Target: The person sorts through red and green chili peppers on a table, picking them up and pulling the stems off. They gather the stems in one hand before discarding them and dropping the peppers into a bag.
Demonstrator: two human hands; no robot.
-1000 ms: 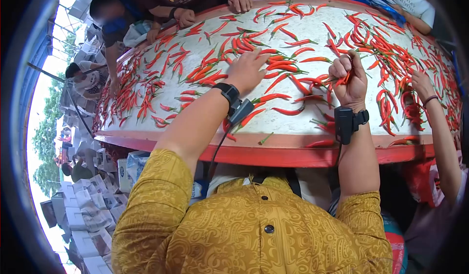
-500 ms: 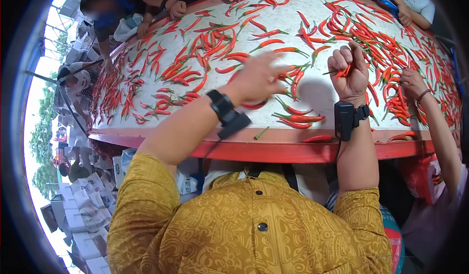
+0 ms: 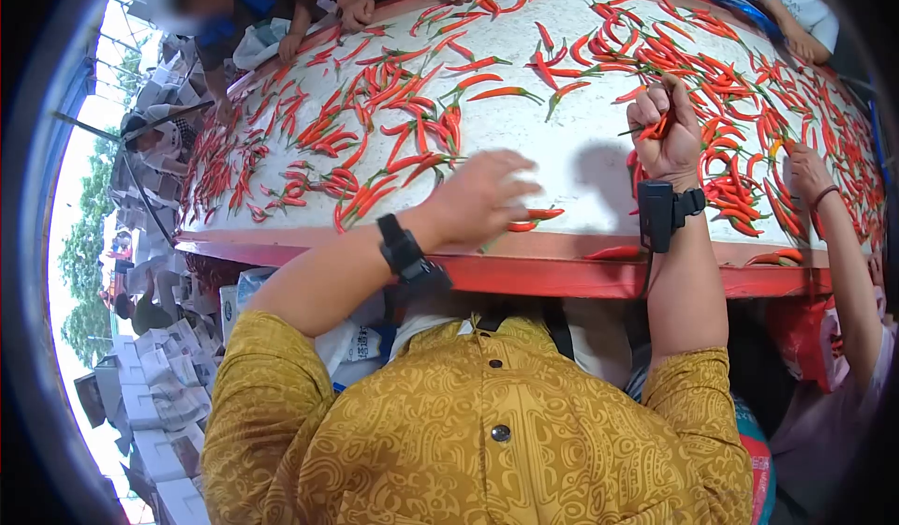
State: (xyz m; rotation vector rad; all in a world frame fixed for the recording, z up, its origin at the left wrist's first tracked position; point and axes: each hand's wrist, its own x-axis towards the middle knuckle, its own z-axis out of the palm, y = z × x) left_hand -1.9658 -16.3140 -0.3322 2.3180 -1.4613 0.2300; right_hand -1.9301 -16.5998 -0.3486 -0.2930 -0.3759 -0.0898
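Under blurred left hand (image 3: 482,199), chillies (image 3: 536,214) half-hidden

A big round table (image 3: 581,164) has a white top and a red rim. Red chillies (image 3: 403,103) with green stems lie all over the top. They are thick along the far edge and the right edge. Near the middle there is a bare white patch. One chilli (image 3: 613,252) lies on the red rim at the near edge, and another (image 3: 773,259) lies on the rim further right.
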